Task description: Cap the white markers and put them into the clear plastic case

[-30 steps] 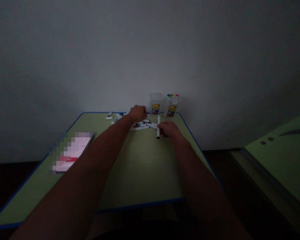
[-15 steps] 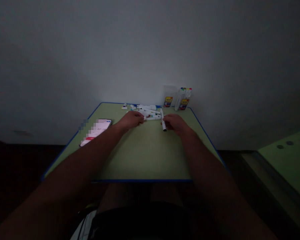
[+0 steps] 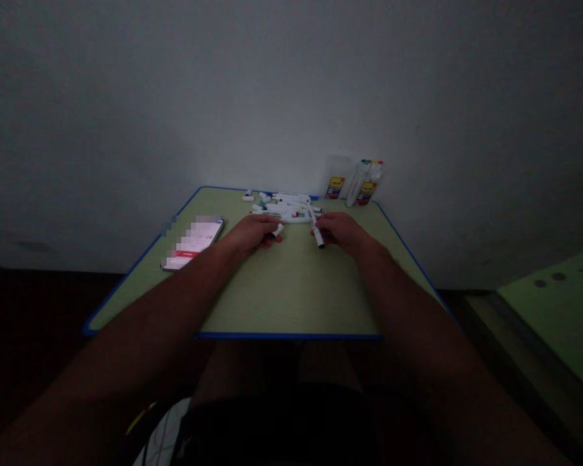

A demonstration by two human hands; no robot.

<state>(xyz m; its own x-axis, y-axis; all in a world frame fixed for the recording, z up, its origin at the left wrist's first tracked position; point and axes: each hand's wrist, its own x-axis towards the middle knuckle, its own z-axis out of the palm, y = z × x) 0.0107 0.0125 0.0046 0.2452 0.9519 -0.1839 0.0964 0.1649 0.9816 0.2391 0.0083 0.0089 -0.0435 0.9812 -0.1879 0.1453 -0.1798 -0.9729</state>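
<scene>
Between the thumb and fingers of my left hand (image 3: 257,232) is a small white marker cap (image 3: 278,230). My right hand (image 3: 341,228) is closed on a white marker (image 3: 315,226), which slants with its dark end toward me. Just beyond both hands lies a loose pile of white markers (image 3: 286,208) on the green table (image 3: 286,291). Several loose caps (image 3: 248,197) rest at the back left of the pile. The fingertips of my right hand are partly hidden behind the marker.
A clear case (image 3: 335,178) stands at the back against the wall, beside another case holding coloured-end markers (image 3: 366,184). A phone (image 3: 194,244) with a lit screen lies at the left of the table. Blue edging (image 3: 291,335) borders the tabletop.
My left hand has drawn slightly back from the pile, and the white cap now shows in its fingers. The right hand still holds its marker. The whole view has shifted slightly.
</scene>
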